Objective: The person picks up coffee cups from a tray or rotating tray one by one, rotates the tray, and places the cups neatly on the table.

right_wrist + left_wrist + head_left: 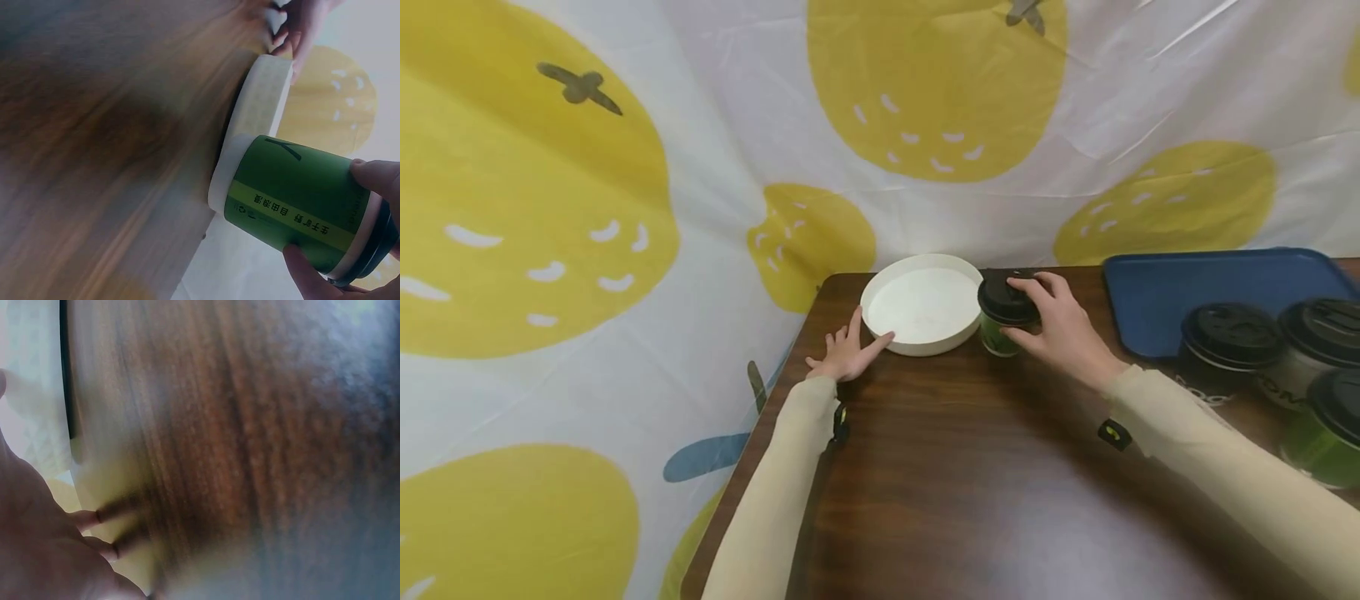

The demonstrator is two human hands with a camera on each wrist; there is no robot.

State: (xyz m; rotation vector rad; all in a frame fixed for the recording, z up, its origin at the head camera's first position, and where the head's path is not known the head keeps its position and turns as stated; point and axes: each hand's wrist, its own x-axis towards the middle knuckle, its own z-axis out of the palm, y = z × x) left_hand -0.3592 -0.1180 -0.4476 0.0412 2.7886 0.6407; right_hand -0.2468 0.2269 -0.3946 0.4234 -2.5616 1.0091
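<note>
A green paper coffee cup with a black lid is in my right hand, whose thumb and fingers grip it around the lid and upper side. In the head view the cup appears upright, close against the right side of a round white tray with a low rim. My left hand is spread at the tray's left front, thumb and index fingertip at its rim. In the left wrist view, part of the left palm and several fingertips show over the wood.
A blue rectangular tray lies at the back right of the brown wooden table. Several lidded cups stand by its front edge, among them a dark cup and a green one. A fruit-print curtain hangs behind and left.
</note>
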